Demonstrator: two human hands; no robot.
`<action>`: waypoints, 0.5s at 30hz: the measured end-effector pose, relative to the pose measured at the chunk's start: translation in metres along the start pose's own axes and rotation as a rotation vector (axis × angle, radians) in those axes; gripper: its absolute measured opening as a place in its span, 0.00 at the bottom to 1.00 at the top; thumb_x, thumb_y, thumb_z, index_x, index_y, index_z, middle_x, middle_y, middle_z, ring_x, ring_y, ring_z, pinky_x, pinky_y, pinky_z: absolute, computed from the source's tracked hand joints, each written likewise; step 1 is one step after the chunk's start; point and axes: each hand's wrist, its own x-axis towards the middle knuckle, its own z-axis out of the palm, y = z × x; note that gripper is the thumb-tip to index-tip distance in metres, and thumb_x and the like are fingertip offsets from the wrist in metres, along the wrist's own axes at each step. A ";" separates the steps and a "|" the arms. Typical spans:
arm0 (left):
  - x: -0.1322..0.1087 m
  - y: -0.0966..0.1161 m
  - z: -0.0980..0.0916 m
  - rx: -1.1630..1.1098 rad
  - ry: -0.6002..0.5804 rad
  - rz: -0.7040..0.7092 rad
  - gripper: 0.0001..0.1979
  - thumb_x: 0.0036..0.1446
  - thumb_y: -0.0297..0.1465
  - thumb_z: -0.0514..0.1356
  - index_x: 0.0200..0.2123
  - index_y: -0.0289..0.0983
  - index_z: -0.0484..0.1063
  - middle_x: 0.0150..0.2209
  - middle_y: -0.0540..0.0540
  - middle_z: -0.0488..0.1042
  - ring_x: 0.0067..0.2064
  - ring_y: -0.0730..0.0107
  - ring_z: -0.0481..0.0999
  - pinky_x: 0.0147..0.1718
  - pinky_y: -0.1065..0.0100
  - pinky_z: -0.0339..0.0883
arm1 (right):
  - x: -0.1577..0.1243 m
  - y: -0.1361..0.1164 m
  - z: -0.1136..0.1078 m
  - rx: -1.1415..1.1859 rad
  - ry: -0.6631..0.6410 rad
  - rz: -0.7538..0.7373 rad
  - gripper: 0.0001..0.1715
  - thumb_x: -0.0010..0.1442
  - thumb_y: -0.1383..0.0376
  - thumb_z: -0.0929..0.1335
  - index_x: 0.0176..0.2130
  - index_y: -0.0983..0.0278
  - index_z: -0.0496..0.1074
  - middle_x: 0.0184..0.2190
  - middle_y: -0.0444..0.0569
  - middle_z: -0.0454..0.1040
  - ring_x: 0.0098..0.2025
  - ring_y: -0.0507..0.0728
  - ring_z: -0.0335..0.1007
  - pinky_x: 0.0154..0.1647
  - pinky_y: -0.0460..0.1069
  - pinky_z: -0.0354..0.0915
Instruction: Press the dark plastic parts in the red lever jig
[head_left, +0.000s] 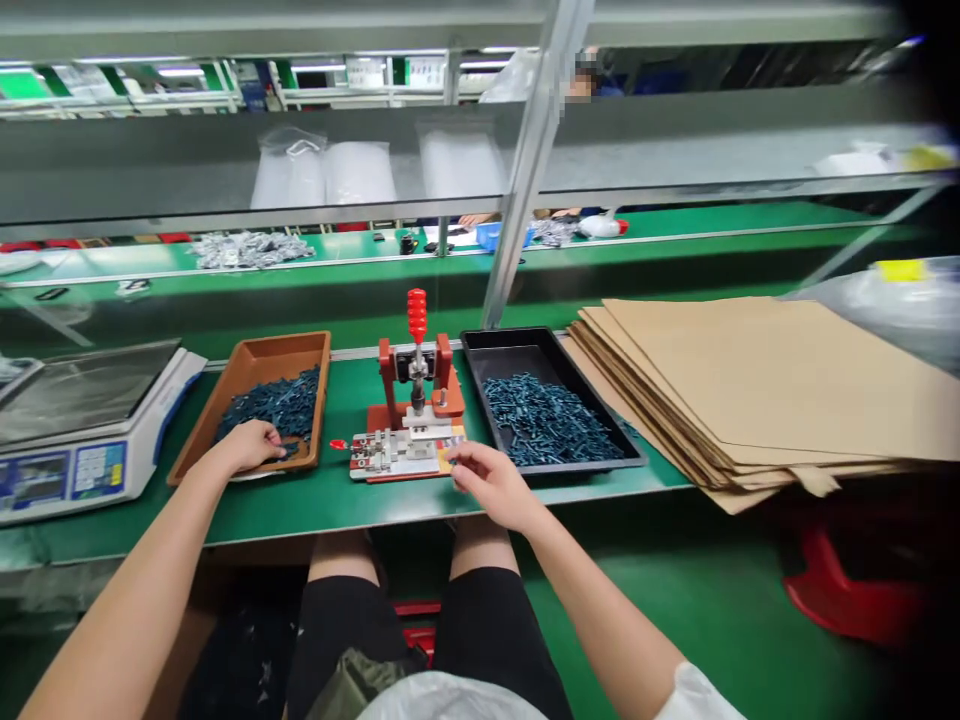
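My left hand (253,446) reaches over the near edge of the brown tray (324,395). Its fingers are bent together at the small dark blue parts (281,400) heaped there; what sits between the fingertips is too small to make out. Close to the right end of a hand-lever press (417,380), my right hand (491,482) has its thumb and fingers curled together, and anything they pinch is hidden. The press has a red ribbed handle (417,316) standing upright and a metal fixture (390,450) on its base.
A black tray (517,350) holding many similar dark blue parts stands right of the press. Farther right lie stacked cardboard sheets (810,370). A weighing scale (90,420) sits at the left. A metal post (525,170) and shelf rise behind; a red stool (847,590) is below.
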 end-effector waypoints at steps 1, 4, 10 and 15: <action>0.000 -0.008 -0.008 0.027 -0.023 -0.016 0.15 0.61 0.41 0.63 0.43 0.34 0.75 0.39 0.46 0.78 0.38 0.66 0.77 0.39 0.63 0.74 | -0.002 0.006 0.009 -0.091 0.014 -0.064 0.09 0.65 0.63 0.66 0.44 0.61 0.74 0.32 0.47 0.74 0.33 0.55 0.71 0.36 0.51 0.70; 0.008 -0.023 -0.030 0.094 -0.096 -0.037 0.14 0.49 0.42 0.68 0.33 0.37 0.78 0.23 0.51 0.74 0.26 0.67 0.73 0.27 0.68 0.64 | -0.004 0.030 0.029 -0.330 0.077 -0.225 0.09 0.66 0.65 0.64 0.43 0.61 0.74 0.34 0.50 0.76 0.36 0.57 0.73 0.39 0.53 0.70; 0.009 -0.020 -0.052 0.056 0.003 -0.010 0.19 0.49 0.48 0.62 0.29 0.38 0.80 0.30 0.44 0.81 0.33 0.61 0.76 0.32 0.66 0.64 | -0.005 0.058 0.038 -0.409 0.165 -0.257 0.08 0.67 0.66 0.64 0.43 0.61 0.72 0.33 0.49 0.76 0.31 0.56 0.72 0.33 0.50 0.69; -0.014 0.005 -0.038 -0.248 0.181 -0.059 0.24 0.48 0.52 0.63 0.32 0.35 0.78 0.23 0.47 0.76 0.26 0.66 0.72 0.29 0.67 0.64 | -0.005 0.059 0.037 -0.398 0.182 -0.247 0.08 0.67 0.66 0.64 0.44 0.61 0.72 0.32 0.48 0.75 0.31 0.56 0.72 0.34 0.50 0.69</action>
